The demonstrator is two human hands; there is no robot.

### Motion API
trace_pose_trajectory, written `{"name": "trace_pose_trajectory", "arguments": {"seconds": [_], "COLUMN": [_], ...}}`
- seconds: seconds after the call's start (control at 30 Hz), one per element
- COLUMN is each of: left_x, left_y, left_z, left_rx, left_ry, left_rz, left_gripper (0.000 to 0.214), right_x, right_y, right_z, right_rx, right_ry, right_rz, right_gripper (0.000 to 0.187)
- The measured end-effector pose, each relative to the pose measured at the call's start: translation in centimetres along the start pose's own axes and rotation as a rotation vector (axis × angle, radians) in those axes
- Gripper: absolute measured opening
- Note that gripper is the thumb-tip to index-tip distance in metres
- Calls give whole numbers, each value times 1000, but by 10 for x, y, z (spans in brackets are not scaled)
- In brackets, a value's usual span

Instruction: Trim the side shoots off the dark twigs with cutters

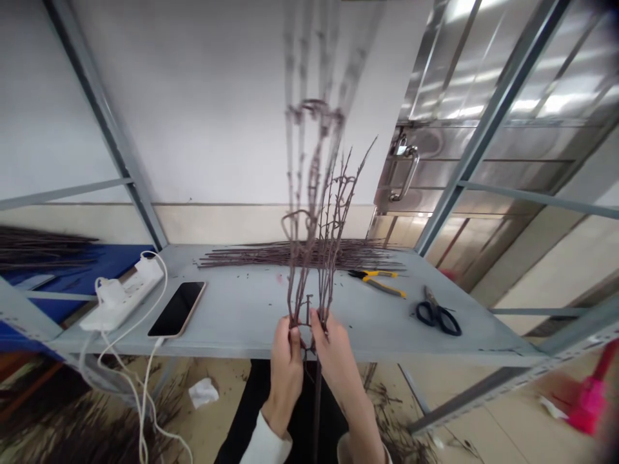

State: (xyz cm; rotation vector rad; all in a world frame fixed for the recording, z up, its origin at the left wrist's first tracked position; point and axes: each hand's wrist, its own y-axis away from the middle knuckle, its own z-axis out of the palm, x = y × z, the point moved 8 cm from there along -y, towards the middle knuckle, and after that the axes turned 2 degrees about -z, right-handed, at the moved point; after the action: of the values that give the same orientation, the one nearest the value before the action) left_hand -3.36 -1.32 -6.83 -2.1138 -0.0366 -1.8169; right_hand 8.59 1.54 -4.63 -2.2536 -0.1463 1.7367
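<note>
My left hand (286, 357) and my right hand (334, 348) are side by side at the front edge of the table, both closed around the lower part of a bundle of thin brown twigs (314, 187). The bundle stands upright, with rings of bent twig across it at several heights. Its taller stems on the left reach past the top of the view and are blurred. A shorter cluster (338, 212) rises on the right, above my right hand. Between my hands the stems join a single thicker stem (317, 412) that runs down over my lap.
More twigs (251, 256) lie along the back of the grey table (232, 322). Yellow-handled pliers (382, 282) and black scissors (438, 314) lie at right. A phone (178, 309) and a white power strip (126, 293) with cables are at left. Metal posts frame the table.
</note>
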Motion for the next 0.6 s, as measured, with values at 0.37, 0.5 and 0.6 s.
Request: {"name": "trace_pose_trajectory", "arguments": {"seconds": [0.37, 0.5, 0.6], "left_x": [5, 1, -4], "left_y": [-17, -17, -12], "left_z": [13, 13, 16], "left_rx": [-135, -232, -259], "left_ry": [-115, -141, -196], "left_rz": [89, 58, 34], "left_gripper": [25, 25, 26], "right_x": [18, 27, 34], "right_y": [-11, -14, -17], "right_z": [-18, -21, -24], "right_rx": [165, 218, 254], "right_ry": [212, 283, 313], "right_rz": [-48, -58, -58], "right_gripper": [37, 45, 51]}}
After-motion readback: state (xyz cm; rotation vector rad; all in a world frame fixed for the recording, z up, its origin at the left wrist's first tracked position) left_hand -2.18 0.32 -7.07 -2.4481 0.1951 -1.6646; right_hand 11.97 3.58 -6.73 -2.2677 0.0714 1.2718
